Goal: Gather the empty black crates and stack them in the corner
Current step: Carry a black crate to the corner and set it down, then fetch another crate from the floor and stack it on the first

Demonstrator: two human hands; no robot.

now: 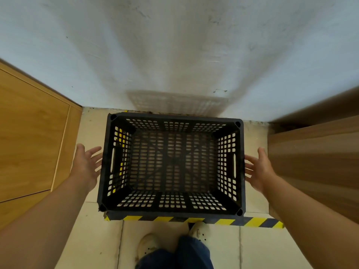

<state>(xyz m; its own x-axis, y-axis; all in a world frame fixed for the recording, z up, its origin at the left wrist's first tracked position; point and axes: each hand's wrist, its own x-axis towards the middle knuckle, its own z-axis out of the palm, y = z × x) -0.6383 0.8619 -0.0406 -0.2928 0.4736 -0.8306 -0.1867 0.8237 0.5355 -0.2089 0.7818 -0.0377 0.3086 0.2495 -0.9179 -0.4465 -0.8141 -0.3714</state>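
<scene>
An empty black perforated crate (241, 144) stands upright on the tiled floor against the white wall, seen from above. It has a slotted handle in each short side. My left hand (87, 164) hovers just left of the crate's left side, fingers spread, palm facing the crate. My right hand (259, 167) hovers just right of the right side, fingers spread as well. Neither hand grips the crate; the fingertips are at or just off its outer walls. Whether other crates lie under this one, I cannot tell.
A wooden door or panel (29, 136) flanks the left, a brown wooden cabinet (314, 162) the right. Yellow-black hazard tape (252, 222) runs along the floor at the crate's near edge. My feet in white shoes (149, 245) stand just behind it.
</scene>
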